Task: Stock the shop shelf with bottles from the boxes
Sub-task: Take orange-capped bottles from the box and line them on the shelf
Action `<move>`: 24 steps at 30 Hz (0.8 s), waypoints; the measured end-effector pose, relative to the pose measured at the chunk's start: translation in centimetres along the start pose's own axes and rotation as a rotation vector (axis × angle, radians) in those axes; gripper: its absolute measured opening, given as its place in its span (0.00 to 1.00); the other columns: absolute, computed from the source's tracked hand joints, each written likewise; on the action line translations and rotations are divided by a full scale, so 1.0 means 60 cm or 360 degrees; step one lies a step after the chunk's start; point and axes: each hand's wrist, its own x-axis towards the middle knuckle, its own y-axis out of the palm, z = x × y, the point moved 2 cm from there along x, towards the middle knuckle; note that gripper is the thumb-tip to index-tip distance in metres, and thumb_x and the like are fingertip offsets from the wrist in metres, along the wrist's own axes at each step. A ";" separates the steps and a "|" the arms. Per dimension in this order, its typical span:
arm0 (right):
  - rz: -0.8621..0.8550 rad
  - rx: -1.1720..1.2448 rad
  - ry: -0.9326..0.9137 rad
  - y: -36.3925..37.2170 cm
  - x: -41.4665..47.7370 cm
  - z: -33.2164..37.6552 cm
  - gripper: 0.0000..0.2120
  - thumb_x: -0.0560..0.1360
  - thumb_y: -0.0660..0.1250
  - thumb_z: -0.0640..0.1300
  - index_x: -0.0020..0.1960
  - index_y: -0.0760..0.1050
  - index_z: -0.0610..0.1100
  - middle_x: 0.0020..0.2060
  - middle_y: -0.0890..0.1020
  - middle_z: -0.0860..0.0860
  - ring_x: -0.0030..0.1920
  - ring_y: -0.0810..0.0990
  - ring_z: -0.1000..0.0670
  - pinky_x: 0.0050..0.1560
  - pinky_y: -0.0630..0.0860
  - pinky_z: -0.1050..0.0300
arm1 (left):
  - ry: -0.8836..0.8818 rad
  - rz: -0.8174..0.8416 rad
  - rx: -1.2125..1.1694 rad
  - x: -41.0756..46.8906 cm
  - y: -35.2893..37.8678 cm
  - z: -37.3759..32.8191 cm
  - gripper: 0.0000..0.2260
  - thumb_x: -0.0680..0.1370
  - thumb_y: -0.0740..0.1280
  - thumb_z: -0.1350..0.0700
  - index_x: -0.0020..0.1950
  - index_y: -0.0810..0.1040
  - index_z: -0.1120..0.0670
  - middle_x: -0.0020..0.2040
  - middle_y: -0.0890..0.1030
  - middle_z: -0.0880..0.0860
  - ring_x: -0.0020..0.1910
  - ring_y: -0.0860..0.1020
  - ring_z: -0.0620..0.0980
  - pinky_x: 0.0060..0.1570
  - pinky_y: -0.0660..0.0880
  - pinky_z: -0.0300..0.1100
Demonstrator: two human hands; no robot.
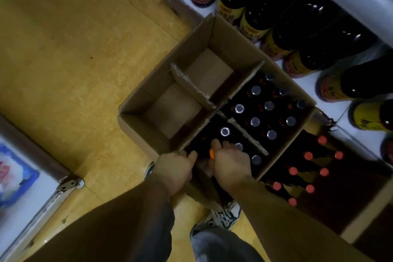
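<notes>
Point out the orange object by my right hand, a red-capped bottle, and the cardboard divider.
orange object [211,153]: head view, its exposed end.
red-capped bottle [308,155]: head view, its cap.
cardboard divider [191,85]: head view, panel between the empty compartments.

Dressed in grey trousers [212,244] and dark-and-white sneakers [222,216] with white laces, bare along both forearms [276,208].

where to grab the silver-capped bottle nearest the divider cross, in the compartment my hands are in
Take the bottle by the neck below its cap, fingers coming straight down: it stands upright, hemmed by dividers and neighbours, only its top free.
</notes>
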 end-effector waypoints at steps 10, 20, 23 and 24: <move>-0.0191 0.0031 -0.0044 -0.141 -0.157 0.019 0.18 0.82 0.60 0.53 0.69 0.66 0.48 0.58 0.78 0.47 0.58 0.79 0.44 0.41 0.69 0.52 | -0.0133 -0.0128 -0.0105 -0.121 -0.130 -0.052 0.12 0.82 0.61 0.49 0.64 0.68 0.49 0.52 0.79 0.53 0.50 0.79 0.56 0.40 0.72 0.47; -0.0276 0.0083 -0.0050 -0.335 -0.371 0.024 0.18 0.81 0.62 0.54 0.67 0.68 0.48 0.58 0.80 0.48 0.58 0.79 0.44 0.44 0.72 0.51 | -0.0183 -0.0303 -0.0115 -0.308 -0.330 -0.125 0.12 0.82 0.60 0.46 0.63 0.68 0.49 0.44 0.72 0.50 0.43 0.77 0.54 0.35 0.70 0.47; -0.0331 0.0111 -0.0013 -0.401 -0.442 0.027 0.19 0.81 0.62 0.55 0.69 0.67 0.50 0.57 0.80 0.48 0.56 0.80 0.44 0.43 0.73 0.51 | -0.0204 -0.0319 -0.0091 -0.367 -0.400 -0.150 0.12 0.82 0.59 0.46 0.64 0.68 0.49 0.43 0.72 0.50 0.40 0.74 0.53 0.34 0.71 0.47; -0.0340 0.0117 0.0007 -0.424 -0.465 0.028 0.19 0.80 0.62 0.55 0.68 0.68 0.50 0.57 0.80 0.49 0.56 0.80 0.44 0.45 0.76 0.51 | -0.0219 -0.0330 -0.0087 -0.385 -0.425 -0.158 0.12 0.82 0.59 0.46 0.64 0.68 0.49 0.44 0.73 0.50 0.40 0.75 0.54 0.35 0.72 0.48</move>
